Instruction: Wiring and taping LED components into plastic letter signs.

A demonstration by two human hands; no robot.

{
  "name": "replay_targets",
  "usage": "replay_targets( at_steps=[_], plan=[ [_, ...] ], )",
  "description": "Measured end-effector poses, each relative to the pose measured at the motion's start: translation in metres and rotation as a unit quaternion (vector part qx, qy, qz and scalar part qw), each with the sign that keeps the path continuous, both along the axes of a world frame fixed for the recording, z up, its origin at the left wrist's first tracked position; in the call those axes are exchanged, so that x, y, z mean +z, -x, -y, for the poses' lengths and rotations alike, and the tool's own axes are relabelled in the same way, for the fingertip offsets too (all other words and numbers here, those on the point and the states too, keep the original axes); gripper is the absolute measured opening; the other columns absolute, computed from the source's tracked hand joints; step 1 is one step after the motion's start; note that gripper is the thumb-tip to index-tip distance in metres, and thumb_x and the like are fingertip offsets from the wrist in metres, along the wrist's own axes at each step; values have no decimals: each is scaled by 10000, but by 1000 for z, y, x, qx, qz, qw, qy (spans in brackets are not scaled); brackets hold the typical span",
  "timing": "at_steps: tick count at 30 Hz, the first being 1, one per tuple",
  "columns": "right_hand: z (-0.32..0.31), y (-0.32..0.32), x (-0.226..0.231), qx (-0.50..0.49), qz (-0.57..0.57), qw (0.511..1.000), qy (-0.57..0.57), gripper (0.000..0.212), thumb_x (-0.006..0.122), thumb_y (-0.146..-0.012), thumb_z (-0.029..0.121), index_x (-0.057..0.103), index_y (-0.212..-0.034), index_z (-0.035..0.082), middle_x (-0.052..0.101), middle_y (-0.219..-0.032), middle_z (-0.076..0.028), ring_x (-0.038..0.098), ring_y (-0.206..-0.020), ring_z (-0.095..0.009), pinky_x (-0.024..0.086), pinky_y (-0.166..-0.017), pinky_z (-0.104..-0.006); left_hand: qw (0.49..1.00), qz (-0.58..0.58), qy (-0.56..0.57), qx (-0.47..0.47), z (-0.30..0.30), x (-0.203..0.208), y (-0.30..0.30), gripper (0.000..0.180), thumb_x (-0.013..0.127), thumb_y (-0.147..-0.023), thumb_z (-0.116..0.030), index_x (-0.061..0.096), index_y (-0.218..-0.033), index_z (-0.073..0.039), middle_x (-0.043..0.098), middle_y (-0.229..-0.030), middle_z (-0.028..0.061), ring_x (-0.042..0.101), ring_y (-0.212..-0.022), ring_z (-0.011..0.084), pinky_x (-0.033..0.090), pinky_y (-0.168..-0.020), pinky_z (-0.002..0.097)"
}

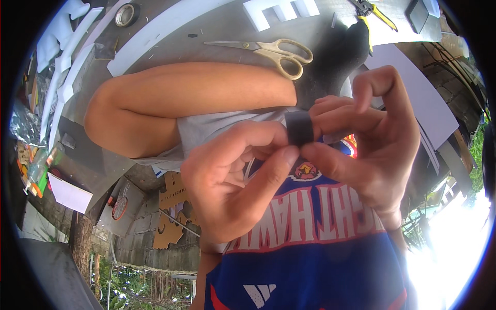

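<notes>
Between my two hands, in front of my blue jersey (310, 263), is a short, wide black strip (299, 128), smooth and slightly curved. The thumb and index finger of my left hand (237, 178) pinch its left side. From the other side, my right hand (380, 144) grips it with thumb and fingers, while one finger is raised and bent. The thumb tips nearly meet below the strip. What lies behind the strip is hidden by the fingers. Beyond my bent leg (201, 85) lie scissors (258, 47) with cream handles, blades pointing left.
A tape roll (125, 15) and a curved white strip (150, 41) lie at the far left. White cut foam pieces (279, 11) and yellow-handled pliers (381, 15) are at the far edge. A white sheet (413, 93) stands at the right. Clutter (36, 170) fills the left side.
</notes>
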State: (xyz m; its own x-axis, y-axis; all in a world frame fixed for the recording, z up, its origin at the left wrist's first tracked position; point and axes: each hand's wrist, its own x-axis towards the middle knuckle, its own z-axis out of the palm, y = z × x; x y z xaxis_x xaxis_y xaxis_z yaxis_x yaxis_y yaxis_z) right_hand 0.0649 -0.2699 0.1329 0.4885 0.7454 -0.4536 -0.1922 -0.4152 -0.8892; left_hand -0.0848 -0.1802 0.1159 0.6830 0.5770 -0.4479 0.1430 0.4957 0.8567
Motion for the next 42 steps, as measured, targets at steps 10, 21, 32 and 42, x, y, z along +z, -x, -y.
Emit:
replay_targets(
  at_steps=[10,21,32,42],
  plan=[
    [2,-4,-2,134,170,972,-86,627,819,-591,-89,409,-1060,-22,701,-842,-184,698,-826,-241,525,-825,-344,993,-29,89,71,4,5,-4,149,590,-817,6,607,-940,88,669,-843,156,585,-639,125,451,-568,230],
    [8,-13,-6,239,229,922,-200,662,757,-687,-147,334,-1195,-103,661,-907,-246,707,-832,-313,565,-846,-447,988,15,147,39,-5,5,5,88,643,-848,59,626,-929,88,661,-795,94,600,-705,83,466,-634,198],
    [6,5,-6,-39,39,993,-106,794,803,-635,-75,292,-1238,-157,662,-890,-210,709,-794,-258,560,-859,-424,999,-31,8,8,-4,8,1,203,710,-761,85,612,-939,90,664,-824,137,629,-711,143,494,-639,243],
    [3,4,1,-112,-101,987,-58,749,809,-595,-99,334,-1174,-101,678,-766,-150,705,-774,-258,562,-831,-352,957,0,-286,-53,-5,7,0,135,699,-774,84,646,-896,66,666,-782,141,653,-641,178,501,-562,251]
  ],
)
